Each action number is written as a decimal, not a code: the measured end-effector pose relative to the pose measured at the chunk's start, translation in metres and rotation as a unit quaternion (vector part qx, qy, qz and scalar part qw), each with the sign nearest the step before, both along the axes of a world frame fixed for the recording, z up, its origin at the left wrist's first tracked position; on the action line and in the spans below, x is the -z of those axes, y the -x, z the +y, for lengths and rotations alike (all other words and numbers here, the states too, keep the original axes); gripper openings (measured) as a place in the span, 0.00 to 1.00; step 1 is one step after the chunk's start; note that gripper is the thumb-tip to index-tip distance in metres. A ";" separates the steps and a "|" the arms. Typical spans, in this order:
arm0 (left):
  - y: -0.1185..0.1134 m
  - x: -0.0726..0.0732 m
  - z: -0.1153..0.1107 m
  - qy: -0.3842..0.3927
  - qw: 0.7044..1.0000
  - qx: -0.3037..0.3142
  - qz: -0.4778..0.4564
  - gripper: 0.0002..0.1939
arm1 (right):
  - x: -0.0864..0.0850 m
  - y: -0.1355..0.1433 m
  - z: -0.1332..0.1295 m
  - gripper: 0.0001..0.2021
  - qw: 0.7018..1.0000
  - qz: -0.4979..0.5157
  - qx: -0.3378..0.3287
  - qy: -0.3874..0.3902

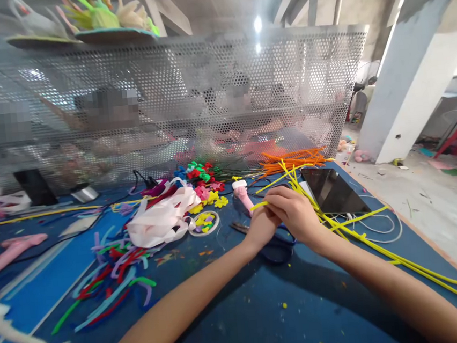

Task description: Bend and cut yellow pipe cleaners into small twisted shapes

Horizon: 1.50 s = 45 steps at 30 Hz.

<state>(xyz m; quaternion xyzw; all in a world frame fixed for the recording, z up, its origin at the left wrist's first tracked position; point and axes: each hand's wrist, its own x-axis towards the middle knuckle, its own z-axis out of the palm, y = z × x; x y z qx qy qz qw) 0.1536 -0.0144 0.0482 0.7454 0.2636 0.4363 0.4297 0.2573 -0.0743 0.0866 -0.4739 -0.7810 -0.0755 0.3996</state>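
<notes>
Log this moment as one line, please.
left hand, right hand: together | yellow strip: pokes out between them, gripping hand unclear | under hands: scissors | beyond: glue gun | leftward: ribbon

On the worktable (234, 311), the ribbon bundle (156, 221) has a shallow dish (218, 223) just beside its right end and flower-shaped pieces (217, 199) behind that end. The cut chenille stems (117, 279) lie before the bundle, to its front left. One hot-glue gun (12, 251) lies well left of it; another glue gun (243, 196), the scissors (239, 227), the long chenille stems (364, 239) and the tablet (333, 189) lie right. Behind the bundle stands the perforated panel (203, 77).
</notes>
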 end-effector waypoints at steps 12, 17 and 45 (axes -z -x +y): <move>0.085 0.054 -0.026 0.266 0.936 0.178 -0.148 0.25 | 0.066 -0.007 -0.006 0.15 0.981 -0.160 0.086 0.070; 0.093 0.062 -0.031 0.248 0.941 0.197 -0.122 0.32 | 0.087 0.003 -0.009 0.14 0.977 -0.176 0.007 0.124; 0.098 0.052 -0.043 0.162 0.978 0.130 -0.016 0.32 | 0.097 0.005 -0.011 0.12 0.975 -0.185 0.044 0.113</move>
